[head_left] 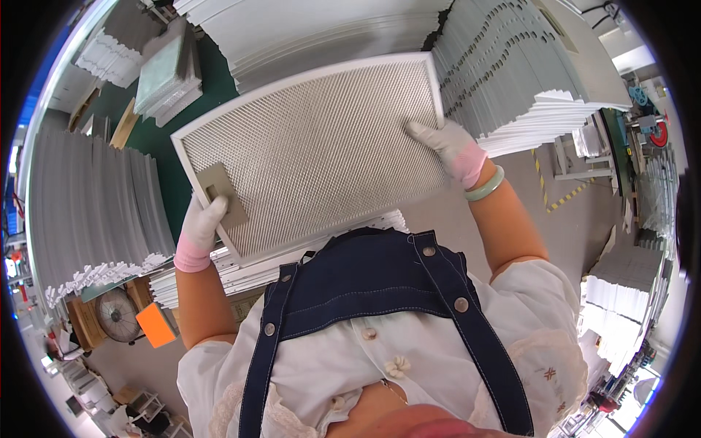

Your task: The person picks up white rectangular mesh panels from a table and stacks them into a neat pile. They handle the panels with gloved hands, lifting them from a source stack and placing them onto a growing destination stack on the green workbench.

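A rectangular metal mesh filter panel [314, 153] with a pale frame is held up in front of my chest, its left end lower than its right. My left hand [204, 228], in a white glove with a pink cuff, grips the left edge, thumb on a flat grey slotted plate [223, 193] at that end. On the right edge, my right hand [451, 150] in a matching glove is closed, its thumb lying over the mesh. The fingers behind the panel are hidden on both sides.
Tall stacks of pale panels stand at the left [98, 204], the far side [321, 36] and the far right [504, 73]. A smaller stack [171, 73] sits on a green surface [157, 139]. An orange block [156, 325] and a wheel-like round thing [118, 315] are low left.
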Demonstrator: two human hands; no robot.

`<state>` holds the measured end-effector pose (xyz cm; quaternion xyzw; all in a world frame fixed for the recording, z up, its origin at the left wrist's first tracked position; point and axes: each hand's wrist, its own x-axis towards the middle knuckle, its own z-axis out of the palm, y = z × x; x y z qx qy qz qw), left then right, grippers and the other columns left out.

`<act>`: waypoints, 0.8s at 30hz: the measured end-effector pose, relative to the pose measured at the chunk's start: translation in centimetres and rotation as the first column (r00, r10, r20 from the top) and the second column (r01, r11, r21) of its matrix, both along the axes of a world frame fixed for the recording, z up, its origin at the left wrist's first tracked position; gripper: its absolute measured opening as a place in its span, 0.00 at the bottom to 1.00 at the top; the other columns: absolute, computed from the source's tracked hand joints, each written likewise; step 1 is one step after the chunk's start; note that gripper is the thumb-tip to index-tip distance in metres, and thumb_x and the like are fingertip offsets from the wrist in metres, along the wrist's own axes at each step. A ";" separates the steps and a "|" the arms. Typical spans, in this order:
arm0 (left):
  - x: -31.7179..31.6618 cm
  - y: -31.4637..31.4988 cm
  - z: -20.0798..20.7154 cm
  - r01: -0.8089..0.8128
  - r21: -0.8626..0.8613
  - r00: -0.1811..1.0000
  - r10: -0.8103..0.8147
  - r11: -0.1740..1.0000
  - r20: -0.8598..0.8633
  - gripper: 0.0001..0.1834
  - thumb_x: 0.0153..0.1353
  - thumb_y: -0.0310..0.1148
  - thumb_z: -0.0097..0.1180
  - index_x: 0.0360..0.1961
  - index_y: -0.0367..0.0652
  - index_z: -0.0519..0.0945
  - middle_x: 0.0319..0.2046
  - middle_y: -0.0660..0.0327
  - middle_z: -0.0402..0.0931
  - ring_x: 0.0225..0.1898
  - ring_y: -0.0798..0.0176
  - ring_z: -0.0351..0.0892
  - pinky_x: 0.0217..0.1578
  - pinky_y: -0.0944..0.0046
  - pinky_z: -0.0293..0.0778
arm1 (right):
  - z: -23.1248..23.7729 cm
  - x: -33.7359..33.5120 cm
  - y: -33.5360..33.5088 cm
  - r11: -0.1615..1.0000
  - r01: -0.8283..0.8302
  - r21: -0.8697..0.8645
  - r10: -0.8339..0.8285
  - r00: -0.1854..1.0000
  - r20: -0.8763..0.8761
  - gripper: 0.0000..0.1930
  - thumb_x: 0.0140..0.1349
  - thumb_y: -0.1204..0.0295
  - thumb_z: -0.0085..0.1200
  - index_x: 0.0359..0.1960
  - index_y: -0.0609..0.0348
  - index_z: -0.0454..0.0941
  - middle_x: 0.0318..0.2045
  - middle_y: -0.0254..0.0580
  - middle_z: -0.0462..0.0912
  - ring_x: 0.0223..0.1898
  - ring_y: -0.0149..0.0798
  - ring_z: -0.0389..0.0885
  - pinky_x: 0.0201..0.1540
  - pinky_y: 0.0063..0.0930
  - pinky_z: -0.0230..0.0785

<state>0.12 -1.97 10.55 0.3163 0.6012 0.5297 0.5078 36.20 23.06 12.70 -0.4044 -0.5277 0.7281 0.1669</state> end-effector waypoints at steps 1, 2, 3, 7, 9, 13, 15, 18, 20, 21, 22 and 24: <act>0.5 -0.3 0.7 0.027 0.042 0.995 -0.031 0.999 0.091 0.39 0.54 0.49 0.66 0.60 0.38 0.65 0.49 0.59 0.71 0.49 0.66 0.73 0.49 0.63 0.74 | -0.3 0.3 -0.4 0.998 -0.032 -0.047 0.036 0.996 0.087 0.28 0.61 0.57 0.61 0.54 0.69 0.73 0.47 0.48 0.82 0.45 0.38 0.82 0.49 0.28 0.75; 2.0 -0.3 1.0 -0.002 0.067 0.987 -0.009 0.998 0.158 0.37 0.56 0.44 0.64 0.61 0.38 0.64 0.51 0.58 0.71 0.51 0.65 0.73 0.47 0.65 0.75 | -1.0 0.6 -0.6 0.993 -0.059 -0.098 0.075 0.982 0.171 0.27 0.64 0.58 0.58 0.55 0.70 0.73 0.46 0.48 0.82 0.44 0.38 0.83 0.48 0.29 0.76; 2.3 -0.8 0.0 -0.042 0.043 0.975 0.032 0.998 0.221 0.35 0.57 0.42 0.62 0.61 0.37 0.64 0.51 0.56 0.72 0.51 0.63 0.74 0.47 0.64 0.76 | -3.7 1.3 -0.6 0.996 -0.062 -0.059 0.075 0.967 0.245 0.28 0.65 0.56 0.56 0.55 0.70 0.74 0.46 0.49 0.82 0.44 0.36 0.83 0.48 0.27 0.76; 2.6 -2.7 -5.5 -0.164 -0.100 0.817 0.192 0.981 0.543 0.29 0.60 0.35 0.57 0.60 0.34 0.66 0.50 0.51 0.74 0.50 0.57 0.78 0.49 0.59 0.78 | -6.0 3.6 -2.0 0.977 -0.041 -0.208 0.064 0.993 0.101 0.31 0.66 0.51 0.53 0.58 0.68 0.70 0.50 0.50 0.79 0.50 0.40 0.80 0.51 0.31 0.74; 3.2 -2.7 -6.8 -0.236 -0.086 0.783 0.242 0.968 0.574 0.28 0.60 0.33 0.56 0.59 0.34 0.67 0.49 0.51 0.75 0.49 0.56 0.79 0.50 0.58 0.79 | -5.1 4.9 -4.0 0.909 -0.002 -0.416 -0.125 0.952 -0.279 0.36 0.65 0.46 0.51 0.62 0.67 0.65 0.55 0.54 0.75 0.56 0.47 0.75 0.56 0.34 0.70; 4.6 -0.4 -6.6 -0.241 -0.066 0.766 0.232 0.968 0.600 0.26 0.62 0.34 0.51 0.59 0.34 0.67 0.51 0.49 0.74 0.51 0.53 0.78 0.52 0.53 0.77 | -7.8 9.2 -6.9 0.719 0.010 -0.694 -0.397 0.826 -0.400 0.36 0.67 0.48 0.49 0.66 0.63 0.57 0.62 0.53 0.66 0.63 0.55 0.66 0.66 0.49 0.60; 4.8 1.4 -6.4 -0.188 -0.069 0.784 0.192 0.980 0.591 0.25 0.63 0.36 0.48 0.59 0.35 0.67 0.53 0.48 0.73 0.52 0.51 0.76 0.54 0.51 0.75 | -8.7 8.8 -8.3 0.682 0.093 -0.726 -0.536 0.738 -0.410 0.35 0.66 0.50 0.50 0.65 0.63 0.58 0.61 0.52 0.67 0.63 0.54 0.66 0.67 0.49 0.58; 4.6 3.6 -8.0 -0.208 -0.060 0.820 0.208 0.976 0.533 0.24 0.63 0.35 0.48 0.59 0.35 0.68 0.52 0.48 0.73 0.51 0.52 0.77 0.54 0.52 0.75 | -9.6 7.2 -8.6 0.642 0.105 -0.760 -0.625 0.646 -0.439 0.28 0.68 0.58 0.51 0.63 0.63 0.61 0.58 0.50 0.70 0.62 0.49 0.68 0.66 0.46 0.60; 4.9 5.3 -7.9 -0.188 -0.063 0.828 0.193 0.980 0.527 0.23 0.64 0.35 0.48 0.57 0.35 0.69 0.50 0.50 0.74 0.50 0.54 0.77 0.53 0.54 0.75 | -11.0 6.9 -7.9 0.683 0.173 -0.709 -0.610 0.669 -0.424 0.24 0.70 0.63 0.49 0.61 0.63 0.63 0.56 0.49 0.71 0.60 0.47 0.70 0.64 0.44 0.63; 4.6 5.7 -8.3 -0.185 -0.063 0.838 0.191 0.981 0.511 0.23 0.64 0.35 0.48 0.57 0.35 0.69 0.50 0.50 0.74 0.50 0.54 0.77 0.52 0.54 0.76 | -10.8 6.7 -7.4 0.703 0.148 -0.696 -0.599 0.651 -0.467 0.19 0.70 0.71 0.47 0.59 0.63 0.65 0.55 0.48 0.72 0.58 0.45 0.72 0.62 0.42 0.65; 4.3 6.3 -8.7 -0.178 -0.056 0.849 0.183 0.982 0.495 0.22 0.64 0.35 0.48 0.57 0.35 0.69 0.50 0.50 0.75 0.49 0.54 0.78 0.52 0.55 0.76 | -11.2 6.8 -7.1 0.721 0.142 -0.678 -0.581 0.657 -0.480 0.19 0.69 0.73 0.47 0.60 0.63 0.64 0.55 0.48 0.72 0.58 0.45 0.72 0.61 0.42 0.65; 3.9 6.9 -9.6 -0.174 -0.052 0.853 0.177 0.983 0.491 0.22 0.65 0.36 0.49 0.57 0.36 0.69 0.49 0.51 0.75 0.49 0.55 0.78 0.51 0.55 0.77 | -12.1 6.7 -6.8 0.757 0.130 -0.640 -0.542 0.673 -0.504 0.21 0.67 0.78 0.47 0.62 0.64 0.62 0.55 0.49 0.72 0.57 0.45 0.72 0.60 0.41 0.66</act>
